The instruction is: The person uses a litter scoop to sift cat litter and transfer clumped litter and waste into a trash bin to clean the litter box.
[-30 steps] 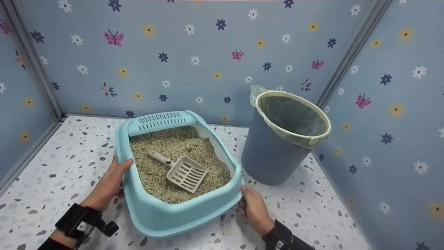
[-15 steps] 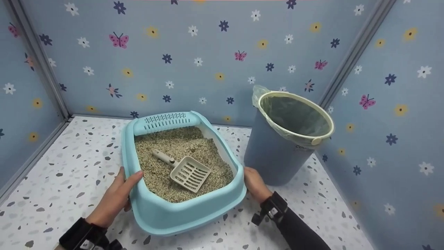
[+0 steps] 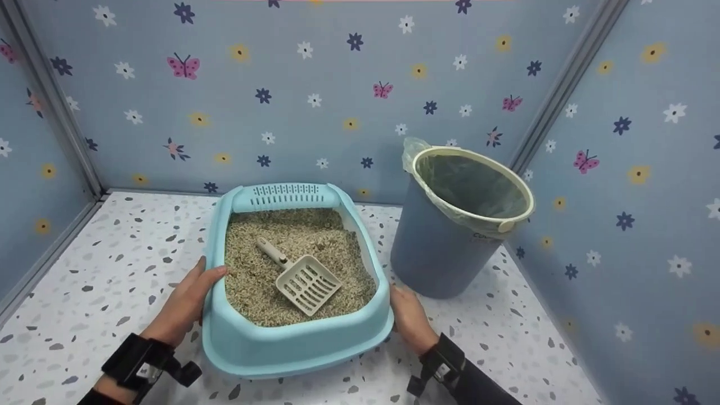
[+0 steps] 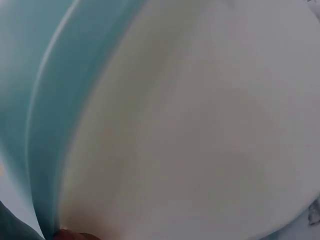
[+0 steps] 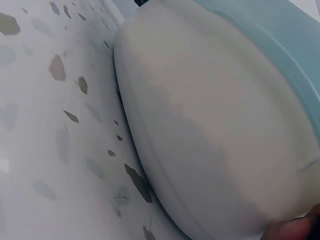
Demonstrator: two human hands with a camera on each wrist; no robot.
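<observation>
A light blue litter box [image 3: 292, 351] with a slotted back rim rests on the speckled surface, its white outer walls close up in both wrist views. My left hand [image 3: 183, 298] grips its left side, thumb over the rim and the other fingers mostly hidden outside. At the right front corner my right hand [image 3: 410, 320] holds the rim from outside; a fingertip [image 5: 295, 230] shows under the edge in the right wrist view. Inside, a beige slotted litter scoop [image 3: 308, 284] lies on granular litter [image 3: 247, 287], handle towards the back left. Neither hand touches the scoop.
A blue-grey trash bin [image 3: 439, 253] with a cream rim and a clear liner stands just right of the box. Patterned wall panels [image 3: 315, 73] enclose the back and both sides. White speckled tabletop [image 3: 107, 270] shows around the box.
The litter box has turned clockwise, its back rim swinging right until it runs nearly parallel to the back wall. Both hands stay at its sides. The scoop has turned along with it.
</observation>
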